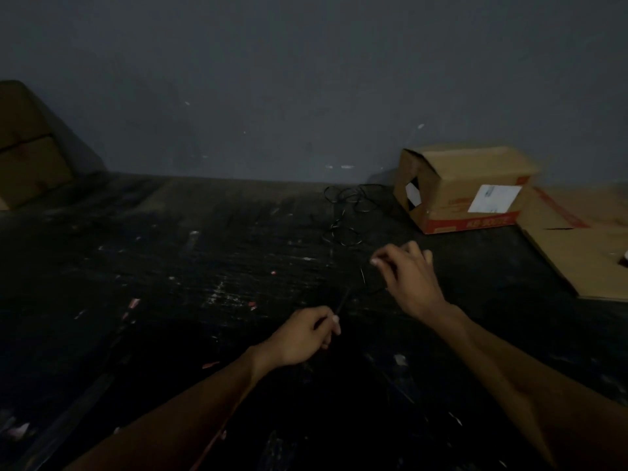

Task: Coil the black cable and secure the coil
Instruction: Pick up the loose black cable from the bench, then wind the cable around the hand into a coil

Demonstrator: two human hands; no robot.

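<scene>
A thin black cable (343, 212) lies in loose tangled loops on the dark floor near the far wall, left of a cardboard box. A strand of it runs toward me. My left hand (307, 334) is closed around that strand low in the middle of the view. My right hand (406, 277) hovers further out and to the right, thumb and forefinger pinched; a curved piece of cable passes under it. The scene is dim, so the cable is hard to follow between the hands.
A cardboard box (465, 188) lies on its side against the grey wall at right. Flattened cardboard (577, 246) lies beside it. Another box (30, 144) sits at far left. The dark floor (170, 283) is speckled with paint and scraps.
</scene>
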